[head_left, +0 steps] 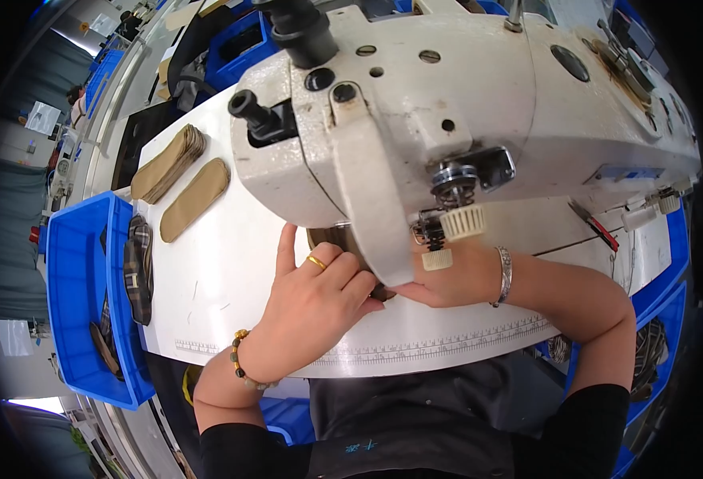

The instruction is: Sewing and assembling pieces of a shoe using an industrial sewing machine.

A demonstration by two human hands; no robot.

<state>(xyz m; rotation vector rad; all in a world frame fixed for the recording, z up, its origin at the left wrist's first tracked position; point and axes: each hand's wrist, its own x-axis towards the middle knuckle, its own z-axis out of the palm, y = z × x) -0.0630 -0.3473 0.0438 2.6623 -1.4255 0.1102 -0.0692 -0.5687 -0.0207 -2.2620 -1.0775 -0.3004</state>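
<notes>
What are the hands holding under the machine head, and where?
Both the left hand and right hand press on a brown piece under the sewing machine head; the exact hold is hidden.

I see only a few marked items. A printed ruler strip (447, 342), white with dark ticks, runs along the counter's (208, 279) near edge. A small blue label plate (627, 172) sits on the white sewing machine's (463, 104) right side. White paper sheets (41, 116) hang far off beyond the counter's left edge, unreadable.
</notes>
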